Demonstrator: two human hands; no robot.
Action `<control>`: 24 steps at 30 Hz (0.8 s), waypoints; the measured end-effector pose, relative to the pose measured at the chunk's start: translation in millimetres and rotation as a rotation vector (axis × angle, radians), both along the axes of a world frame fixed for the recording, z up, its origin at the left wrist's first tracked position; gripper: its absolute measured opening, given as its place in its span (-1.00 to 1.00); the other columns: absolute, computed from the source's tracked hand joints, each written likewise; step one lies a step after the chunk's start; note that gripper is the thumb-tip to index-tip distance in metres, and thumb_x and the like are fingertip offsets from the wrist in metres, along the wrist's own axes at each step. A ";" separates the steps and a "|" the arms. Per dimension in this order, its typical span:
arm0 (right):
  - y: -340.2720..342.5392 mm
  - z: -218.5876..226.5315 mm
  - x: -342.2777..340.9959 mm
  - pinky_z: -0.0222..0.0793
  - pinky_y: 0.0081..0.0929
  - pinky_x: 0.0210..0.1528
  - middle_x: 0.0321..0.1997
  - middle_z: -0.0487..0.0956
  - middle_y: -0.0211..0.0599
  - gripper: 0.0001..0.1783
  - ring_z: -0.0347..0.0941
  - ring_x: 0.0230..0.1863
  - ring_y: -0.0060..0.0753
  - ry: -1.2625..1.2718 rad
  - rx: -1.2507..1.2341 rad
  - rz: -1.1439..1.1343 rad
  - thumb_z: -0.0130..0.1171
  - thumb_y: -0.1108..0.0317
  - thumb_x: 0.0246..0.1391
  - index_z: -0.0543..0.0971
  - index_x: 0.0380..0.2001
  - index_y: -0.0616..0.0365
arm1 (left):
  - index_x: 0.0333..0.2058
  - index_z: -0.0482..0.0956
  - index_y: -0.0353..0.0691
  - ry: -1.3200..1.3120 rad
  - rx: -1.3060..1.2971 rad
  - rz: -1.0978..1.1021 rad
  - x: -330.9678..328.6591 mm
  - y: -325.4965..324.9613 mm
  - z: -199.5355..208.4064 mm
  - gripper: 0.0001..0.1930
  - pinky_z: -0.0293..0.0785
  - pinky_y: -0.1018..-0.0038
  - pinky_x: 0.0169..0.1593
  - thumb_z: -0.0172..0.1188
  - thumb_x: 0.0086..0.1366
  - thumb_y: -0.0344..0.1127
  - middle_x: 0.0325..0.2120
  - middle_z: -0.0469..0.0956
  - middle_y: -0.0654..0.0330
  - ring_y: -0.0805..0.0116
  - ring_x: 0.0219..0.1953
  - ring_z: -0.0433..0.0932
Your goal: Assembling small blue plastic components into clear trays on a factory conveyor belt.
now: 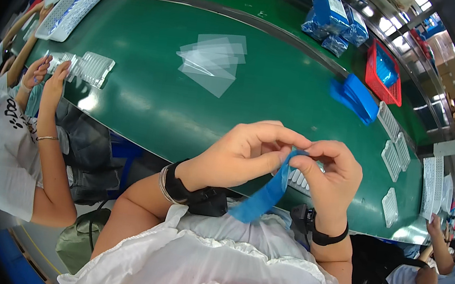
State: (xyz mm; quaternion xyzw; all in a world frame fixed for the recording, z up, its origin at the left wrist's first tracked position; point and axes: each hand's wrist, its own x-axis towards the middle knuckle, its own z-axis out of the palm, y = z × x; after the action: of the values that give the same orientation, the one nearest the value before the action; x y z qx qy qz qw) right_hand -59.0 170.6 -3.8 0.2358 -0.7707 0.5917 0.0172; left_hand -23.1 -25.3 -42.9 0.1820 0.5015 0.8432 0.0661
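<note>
- Currently, the blue plastic strip [263, 200] is up off the green table [147, 104], its top end between the two hands and its lower end hanging before the white shirt
- Left hand [246, 153]: thumb and forefinger pinch the strip's top end
- Right hand [331, 169]: thumb and forefinger pinch the same end, just beside the left fingertips
- Done, as far as I can judge: one strip picked up; it looks flat, with nothing visible inside, and whether its end is parted I cannot tell
- Beneath the right hand, a ribbed tray [299, 180] shows partly, apparently not joined to the strip
- Left over, seemingly unhandled: a pile of blue plastic [360, 99] near the red basket [397, 100], clear trays [390, 160] along the right side, and loose transparent sheets [214, 64] fanned out beyond the hands
</note>
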 end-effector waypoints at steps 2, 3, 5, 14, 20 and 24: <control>-10.6 5.1 -12.5 0.54 -0.58 -0.24 -0.35 0.68 -0.35 -0.76 0.62 -0.32 -0.56 -0.100 -0.016 0.081 0.57 0.43 -0.04 0.68 -0.35 0.24 | 0.08 0.60 -0.37 0.050 0.000 0.116 -0.6 -9.7 0.4 -0.71 0.46 0.46 0.12 0.13 0.43 -0.54 -0.07 0.53 0.19 0.45 0.00 0.54; -14.1 11.3 -17.9 0.53 -0.59 -0.22 -0.36 0.66 -0.39 -0.78 0.60 -0.32 -0.58 -0.121 0.002 0.148 0.55 0.47 -0.02 0.66 -0.35 0.24 | -0.01 0.64 -0.37 0.038 0.045 0.130 1.3 -13.2 3.9 -0.78 0.46 0.46 0.11 0.18 0.41 -0.54 -0.08 0.53 0.20 0.45 0.00 0.54; -18.1 18.1 -27.2 0.52 -0.59 -0.21 -0.35 0.66 -0.40 -0.79 0.59 -0.32 -0.60 -0.178 0.002 0.241 0.52 0.51 -0.02 0.66 -0.34 0.25 | -0.02 0.63 -0.36 0.052 0.089 0.136 0.4 -16.8 5.6 -0.80 0.53 0.48 0.00 0.22 0.40 -0.53 -0.09 0.58 0.19 0.47 -0.10 0.58; -47.0 20.7 -76.6 0.50 -0.64 -0.24 -0.34 0.66 -0.37 -0.71 0.58 -0.33 -0.61 -0.373 -0.175 0.599 0.56 0.37 0.04 0.57 -0.35 0.19 | -0.11 0.62 -0.29 -0.032 0.094 0.010 -24.9 -53.0 38.4 -0.84 0.69 0.50 -0.11 0.29 0.40 -0.37 -0.23 0.65 0.23 0.49 -0.23 0.67; -63.9 21.2 -111.3 0.47 -0.66 -0.32 -0.42 0.62 -0.41 -0.71 0.53 -0.42 -0.63 -0.247 -0.185 0.572 0.52 0.32 0.11 0.53 -0.40 0.13 | -0.20 0.64 -0.24 -0.028 -0.040 0.180 -58.3 -65.6 34.4 -0.83 0.60 0.52 -0.10 0.34 0.40 -0.27 -0.27 0.66 0.26 0.53 -0.23 0.63; -65.0 27.9 -137.9 0.31 -0.72 -0.57 -0.53 0.54 -0.47 -0.72 0.44 -0.59 -0.70 -0.130 0.080 0.332 0.42 0.37 0.19 0.46 -0.43 0.10 | -0.24 0.62 -0.24 0.365 -0.564 0.627 -84.4 -75.9 25.0 -0.84 0.58 0.49 -0.15 0.38 0.33 -0.30 -0.37 0.60 0.25 0.44 -0.25 0.61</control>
State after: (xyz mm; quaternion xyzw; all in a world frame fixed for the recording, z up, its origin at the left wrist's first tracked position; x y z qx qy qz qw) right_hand -196.9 105.6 24.2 0.3214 -0.7435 0.5695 -0.1400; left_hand -107.5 -101.2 -17.9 0.1417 0.7457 0.6073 -0.2348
